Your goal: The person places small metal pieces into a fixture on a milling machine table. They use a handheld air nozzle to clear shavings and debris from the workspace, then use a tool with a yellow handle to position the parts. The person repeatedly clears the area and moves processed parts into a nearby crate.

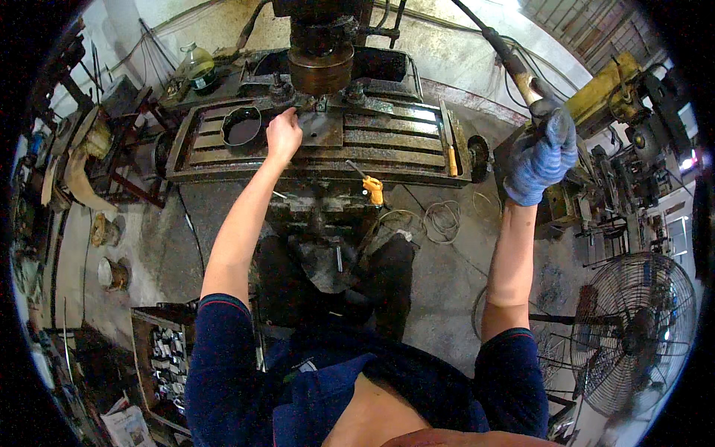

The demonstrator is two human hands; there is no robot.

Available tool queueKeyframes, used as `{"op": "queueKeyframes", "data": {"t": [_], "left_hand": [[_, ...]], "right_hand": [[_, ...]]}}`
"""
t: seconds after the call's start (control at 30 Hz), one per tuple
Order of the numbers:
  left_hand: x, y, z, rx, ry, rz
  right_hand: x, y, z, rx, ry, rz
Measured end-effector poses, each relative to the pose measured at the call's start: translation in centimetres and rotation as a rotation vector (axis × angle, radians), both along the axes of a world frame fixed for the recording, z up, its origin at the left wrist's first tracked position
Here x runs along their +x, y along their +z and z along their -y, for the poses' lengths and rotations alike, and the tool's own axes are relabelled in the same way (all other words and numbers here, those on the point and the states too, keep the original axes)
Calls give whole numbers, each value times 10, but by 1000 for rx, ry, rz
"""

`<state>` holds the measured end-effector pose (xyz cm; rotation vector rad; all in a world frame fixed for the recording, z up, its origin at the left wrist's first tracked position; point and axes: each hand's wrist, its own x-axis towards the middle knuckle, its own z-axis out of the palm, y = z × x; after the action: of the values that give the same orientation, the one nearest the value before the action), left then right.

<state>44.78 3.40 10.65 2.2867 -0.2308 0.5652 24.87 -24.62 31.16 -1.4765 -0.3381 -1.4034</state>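
Over the machine table, my bare left hand reaches forward with its fingers closed, just left of the spindle head. Whatever its fingertips pinch is too small to make out. Beneath and beside it lies a flat metal plate. A round dark container with dark liquid stands on the table left of that hand. Raised at the right, my right hand, in a blue glove with dark fingers, is wrapped round the lower end of a long lever that comes down from above.
A yellow air gun hangs at the table's front edge. A yellow-handled tool lies at its right end. A coiled hose is on the floor. A large fan stands at lower right, a box of metal parts at lower left.
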Motion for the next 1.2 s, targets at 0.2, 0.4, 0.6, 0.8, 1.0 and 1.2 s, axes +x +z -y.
{"op": "queueKeyframes", "data": {"t": [0.2, 0.4, 0.6, 0.8, 1.0, 1.2], "left_hand": [[-5, 4, -4, -65, -44, -112], [-8, -8, -15, -89, -149, -96], [-30, 8, -20, -296, -286, -295], [-28, 1, -27, -374, -309, -275], [-31, -2, -32, -402, -292, -271], [-32, 4, -31, -503, -279, -329]], "right_hand": [[1, -7, -2, -13, 12, -4], [2, -15, -5, 7, 51, 10], [1, -27, -3, 34, 38, -53], [2, -36, -2, 69, 34, -71], [7, -46, 1, -17, 49, -14], [6, -35, 6, -121, 42, 35]]}}
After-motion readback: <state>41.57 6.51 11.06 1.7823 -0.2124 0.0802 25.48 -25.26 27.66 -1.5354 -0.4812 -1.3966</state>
